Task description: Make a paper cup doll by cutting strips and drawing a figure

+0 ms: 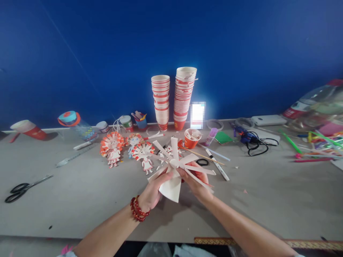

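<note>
L hand (pixel 154 191) & R hand (pixel 198 180) both grasp cut paper cup (pixel 174 164), just below frame ctr. Status: strips cut & splayed; wide panel (pixel 171 188) uncut, prob. left to shape. Three paper dolls (pixel 113 148), ctr-left, appear complete. Surface: grey table (pixel 93 207), cluttered; scissors (pixel 19 191) lower L. Rm: blue wall (pixel 107 53), upper frame.

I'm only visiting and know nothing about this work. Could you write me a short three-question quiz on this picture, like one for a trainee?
1. True or false: the left hand and right hand both hold the white paper piece.
2. Fill in: the beaded bracelets are worn just behind the ____ hand.
3. How many tall, upright cup stacks stand before the blue wall? A) one B) two C) four

Key: 1. True. 2. Left. 3. B.
</note>
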`<state>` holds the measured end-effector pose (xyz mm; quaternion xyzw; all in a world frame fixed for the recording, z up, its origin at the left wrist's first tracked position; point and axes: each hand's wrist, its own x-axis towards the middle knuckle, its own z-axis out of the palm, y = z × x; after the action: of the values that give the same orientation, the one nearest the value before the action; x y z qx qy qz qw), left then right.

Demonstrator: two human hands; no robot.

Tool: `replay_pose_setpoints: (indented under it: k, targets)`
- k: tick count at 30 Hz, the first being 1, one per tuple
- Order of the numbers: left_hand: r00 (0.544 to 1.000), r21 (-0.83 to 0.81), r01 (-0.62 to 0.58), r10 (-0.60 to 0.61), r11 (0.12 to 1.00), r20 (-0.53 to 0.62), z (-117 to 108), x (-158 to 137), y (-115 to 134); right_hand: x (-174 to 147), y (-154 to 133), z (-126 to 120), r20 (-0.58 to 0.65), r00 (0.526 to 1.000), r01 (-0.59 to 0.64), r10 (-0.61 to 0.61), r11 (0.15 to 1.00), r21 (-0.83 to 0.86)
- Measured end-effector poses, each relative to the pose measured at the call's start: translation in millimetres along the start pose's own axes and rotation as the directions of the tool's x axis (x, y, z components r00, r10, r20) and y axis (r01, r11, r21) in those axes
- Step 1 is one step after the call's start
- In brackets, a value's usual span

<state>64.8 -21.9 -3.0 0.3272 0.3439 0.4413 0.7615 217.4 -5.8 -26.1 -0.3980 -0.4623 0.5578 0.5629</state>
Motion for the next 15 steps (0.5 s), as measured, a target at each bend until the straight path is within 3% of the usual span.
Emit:
replay_pose_setpoints:
  k: [4, 10, 15]
  targets:
    - [0.997, 0.007, 0.073, -0.073, 0.997, -0.005, -9, 1, -4, 4, 1, -3, 0.060, 0.996, -0.071, 0.070, 0.997, 0.006]
    - [1.000, 0.086, 0.012, -0.011, 0.996, -0.013, -13, -1, -6, 7, 1, -9, 0.078, 0.994, -0.066, 0.072, 0.995, -0.078]
    - [0.999, 0.015, -0.018, 0.018, 1.000, -0.033, -11, -3, -1, 3, 0, -14, 0.147, 0.989, -0.018, 0.031, 0.996, -0.085]
